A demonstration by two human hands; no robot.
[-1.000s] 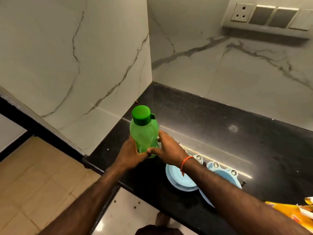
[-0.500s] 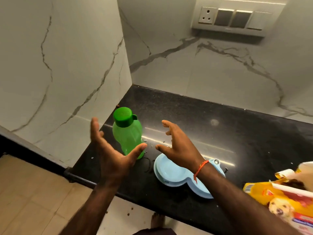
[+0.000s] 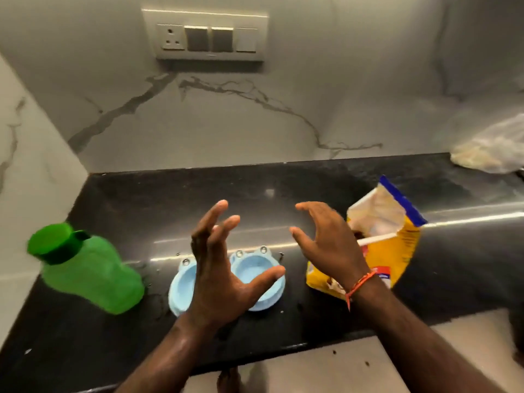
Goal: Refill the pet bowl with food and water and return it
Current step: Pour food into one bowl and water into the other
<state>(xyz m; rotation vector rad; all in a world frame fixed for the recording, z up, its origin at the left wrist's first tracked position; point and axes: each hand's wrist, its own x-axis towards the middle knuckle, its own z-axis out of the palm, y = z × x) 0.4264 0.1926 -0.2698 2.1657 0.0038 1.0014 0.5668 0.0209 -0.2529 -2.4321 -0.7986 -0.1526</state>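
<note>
A light blue double pet bowl (image 3: 251, 272) sits on the black counter near its front edge. My left hand (image 3: 224, 268) hovers over it with fingers spread, hiding the bowl's middle. My right hand (image 3: 326, 242) is open too, held in the air between the bowl and an opened yellow pet food bag (image 3: 394, 248) that stands to the right. A green water bottle (image 3: 88, 270) with its green cap on stands at the left end of the counter. Neither hand touches anything.
The black counter (image 3: 312, 188) is backed by marble walls at the rear and left. A switch panel (image 3: 208, 38) is on the back wall. A clear plastic bag (image 3: 493, 148) lies at the far right. Pale floor tiles (image 3: 326, 370) show below the counter edge.
Both hands let go of the green bottle, which now stands on the counter at the left. The hands and my view moved right, over the bowl, and the food bag came fully into view.
</note>
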